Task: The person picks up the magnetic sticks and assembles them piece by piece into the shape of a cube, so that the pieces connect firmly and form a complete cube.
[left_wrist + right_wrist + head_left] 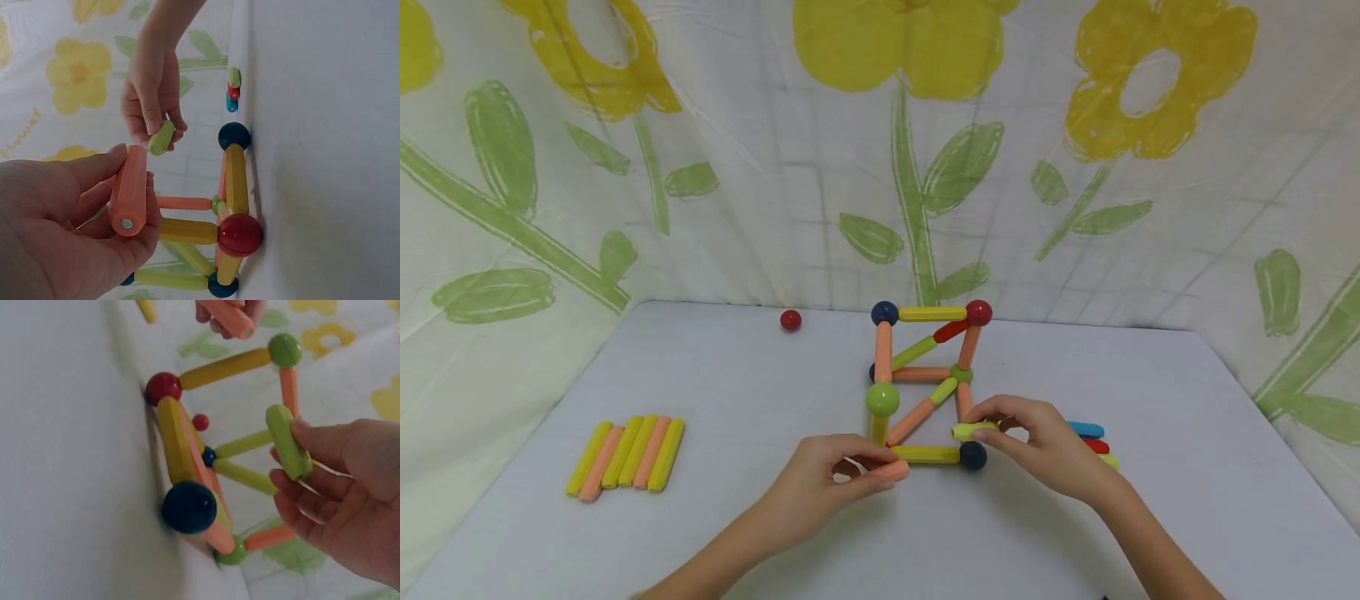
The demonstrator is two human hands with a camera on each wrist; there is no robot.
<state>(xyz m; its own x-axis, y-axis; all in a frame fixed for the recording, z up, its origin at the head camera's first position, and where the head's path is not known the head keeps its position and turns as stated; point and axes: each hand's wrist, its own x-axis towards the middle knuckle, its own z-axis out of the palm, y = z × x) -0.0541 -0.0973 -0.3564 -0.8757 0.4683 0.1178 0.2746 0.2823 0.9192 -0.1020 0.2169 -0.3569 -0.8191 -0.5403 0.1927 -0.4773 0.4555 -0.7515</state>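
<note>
My left hand [808, 482] pinches an orange magnetic rod [130, 194] between thumb and fingers; a metal dot shows in its end. A short light green rod [289, 440] is pinched in my right hand [1045, 442]. Both rods are in the air at the near side of a frame of rods and balls. A yellow rod [928, 455] at its base runs to a dark blue ball [973, 456]. The red ball [240, 235] at the other end is hidden behind my left hand in the head view. A green ball [882, 400] tops the near left post.
On the left, several yellow and orange rods [658, 454] lie side by side. A loose red ball [791, 320] sits near the table's back edge. Beyond my right hand lie a blue rod [1086, 430] and a red rod [1097, 447]. A flowered cloth [745, 208] hangs behind the table.
</note>
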